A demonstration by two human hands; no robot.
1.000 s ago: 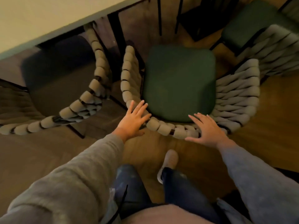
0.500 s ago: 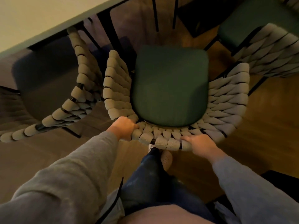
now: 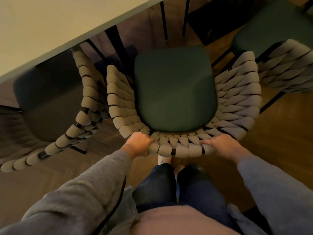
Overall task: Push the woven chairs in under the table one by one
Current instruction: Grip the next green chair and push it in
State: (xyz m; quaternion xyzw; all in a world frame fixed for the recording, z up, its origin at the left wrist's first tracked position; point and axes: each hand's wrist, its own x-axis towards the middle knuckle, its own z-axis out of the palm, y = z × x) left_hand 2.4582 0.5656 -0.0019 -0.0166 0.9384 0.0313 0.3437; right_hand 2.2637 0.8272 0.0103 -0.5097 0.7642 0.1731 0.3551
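Both hands hold the curved back of the middle chair (image 3: 237, 102) at its top rim. The left hand (image 3: 138, 144) is curled tight round the rim at the back's left end, knuckles up, fingers tucked over the woven cords. The right hand (image 3: 220, 146) lies on the rim further right, its fingers (image 3: 205, 142) bent over the cords toward the seat; its thumb is hidden, so how firmly it grips cannot be told. The chair stands straight ahead of the person, its green cushion (image 3: 174, 89) wholly out from under the table (image 3: 50, 22), whose pale edge runs slantwise across the upper left corner. The cushion's front edge points at dark thin legs (image 3: 163, 21) beneath the tabletop. Just beside it, the left chair (image 3: 84, 92) sits partly under the table, its seat in shadow, its woven arm almost touching the middle chair's arm. The right chair (image 3: 288, 65) stands at the upper right, close behind the middle chair's right arm. Grey sleeves (image 3: 94, 184) run down to both wrists, and dark jeans (image 3: 157, 184) and a pale shoe (image 3: 163, 160) show on the wooden floor (image 3: 279, 133) just behind the chair back
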